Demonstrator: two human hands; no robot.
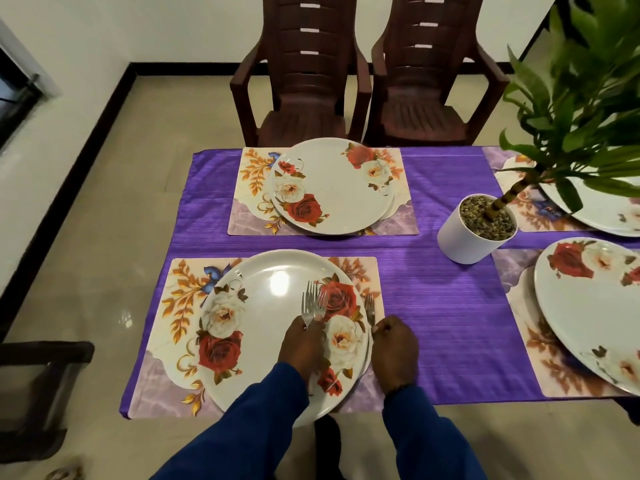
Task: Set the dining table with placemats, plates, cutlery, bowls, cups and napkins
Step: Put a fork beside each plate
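The left hand (304, 344) is closed around a bundle of forks (311, 303), gripping them by the handles; their tines fan out ahead of the knuckles, above the near plate (270, 327). The exact count in the bundle cannot be told. The right hand (393, 348) is curled, its fingertips pinching the handle of a single fork (370, 308), which lies just ahead of that hand along the right rim of the near plate, over the near placemat (173, 306). Whether this fork rests fully on the mat cannot be told. Both hands sit close together, the left over the plate, the right just beside its right edge. Both forearms wear blue sleeves (263, 420). Beyond the hands, a second plate (332, 188) sits on a second placemat (249, 188), well apart from either hand. To the right of the right hand, two further plates (588, 306) (595, 209) lie on their own mats, partly cut off by the frame edge. A white pot (460, 237) holding a green plant (571, 98) stands ahead and to the right of the right hand, between the settings. All rest on a purple cloth (446, 306). Two brown chairs (304, 81) (429, 81) stand at the far side of the table. No cutlery is visible at the other three settings.
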